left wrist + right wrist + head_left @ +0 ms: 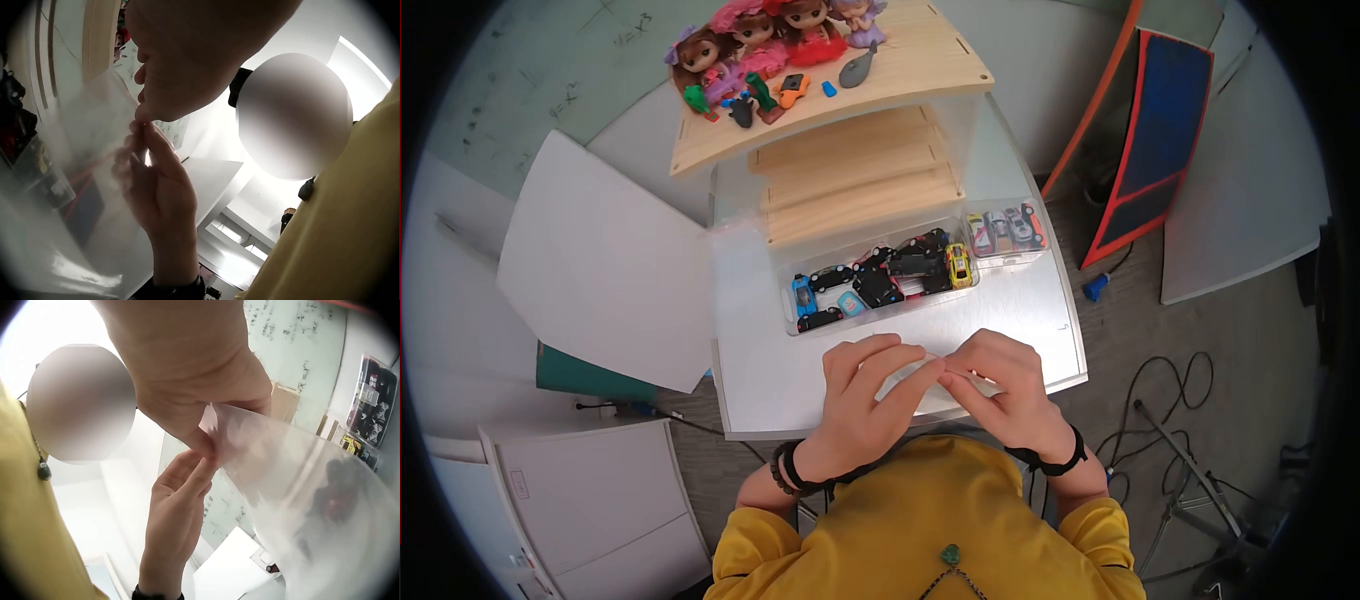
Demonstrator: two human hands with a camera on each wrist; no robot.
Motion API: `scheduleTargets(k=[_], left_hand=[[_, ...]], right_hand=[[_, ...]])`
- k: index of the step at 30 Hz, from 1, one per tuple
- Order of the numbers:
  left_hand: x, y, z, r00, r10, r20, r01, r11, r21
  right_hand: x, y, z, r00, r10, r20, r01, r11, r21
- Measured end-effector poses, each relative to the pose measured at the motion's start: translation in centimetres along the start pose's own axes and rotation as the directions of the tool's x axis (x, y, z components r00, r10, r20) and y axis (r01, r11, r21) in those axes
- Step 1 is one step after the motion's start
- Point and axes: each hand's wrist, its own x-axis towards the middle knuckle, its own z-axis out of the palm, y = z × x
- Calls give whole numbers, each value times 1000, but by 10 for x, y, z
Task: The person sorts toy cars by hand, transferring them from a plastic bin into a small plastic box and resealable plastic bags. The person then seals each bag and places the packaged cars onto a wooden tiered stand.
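Note:
My left hand [855, 400] and right hand [1007, 385] meet over the table's near edge, fingertips close together. Both pinch the upper edge of a clear plastic bag [281, 462], thin and see-through. In the right wrist view the film spreads down and away from the right hand's thumb, with a small folded corner standing up beside it. Through the left wrist view the same film appears as a hazy sheet beyond the fingers. Past the hands lies a clear plastic tray [920, 300] of toy cars, mostly black, plus a blue car [803, 296] and a yellow car [958, 266].
A smaller clear box [1012, 258] of toy cars adjoins the tray on the right. Behind them rises a wooden stepped shelf [940, 75] bearing dolls and small toys. The white table [765, 385] ends close to the body. Cables and a metal stand [1180, 450] occupy the floor at right.

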Motion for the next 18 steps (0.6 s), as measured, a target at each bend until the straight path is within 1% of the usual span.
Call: scheduleTargets(k=[2, 3, 5, 6, 7, 8, 10, 18], left_hand=[[2, -6, 3, 999, -17, 33, 18, 1000, -17], [3, -7, 3, 998, -2, 55, 4, 999, -35], [7, -8, 4, 997, 3, 79, 2, 998, -63], [9, -8, 2, 995, 16, 97, -11, 998, -56], [10, -8, 1, 993, 27, 111, -22, 999, -48], [10, -8, 2, 994, 13, 107, -7, 998, -55], [8, -9, 3, 997, 34, 65, -30, 998, -50], [-6, -22, -8, 1000, -17, 17, 18, 999, -45]], right_hand=[[4, 3, -4, 999, -9, 48, 10, 999, -30], [5, 5, -4, 999, 9, 50, -8, 1000, -27], [7, 9, -7, 995, -50, 84, 56, 996, -72], [8, 10, -8, 995, -36, 92, 43, 996, -74], [9, 10, -9, 994, -57, 98, 65, 995, -81], [10, 10, -10, 991, -82, 107, 91, 992, -89], [13, 8, -12, 989, -69, 132, 81, 993, -89], [24, 6, 3, 981, -64, 182, 75, 996, -54]])
